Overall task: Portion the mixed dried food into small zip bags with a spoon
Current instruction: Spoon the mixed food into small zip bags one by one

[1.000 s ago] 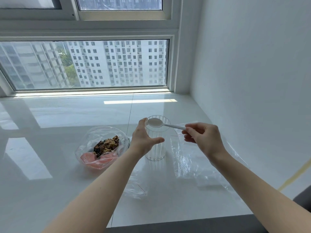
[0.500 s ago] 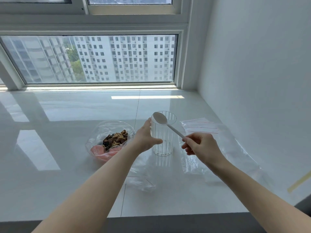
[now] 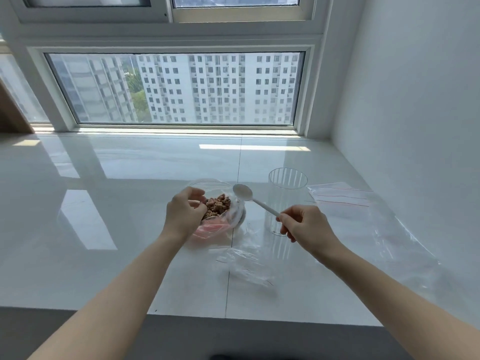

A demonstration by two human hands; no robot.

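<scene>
Head view: left hand (image 3: 185,216) pinches the rim of the food bag (image 3: 220,224) on the desk (image 3: 130,229), holding it open over the dried mix (image 3: 218,206). Right hand (image 3: 306,227) pinches the empty white spoon (image 3: 242,192) above the bag mouth. Risk: thin film collapsing or slipping, scattering pieces; clear cup (image 3: 287,201) close enough to get knocked. Zip bags (image 3: 345,201) right. No readable labels.
</scene>
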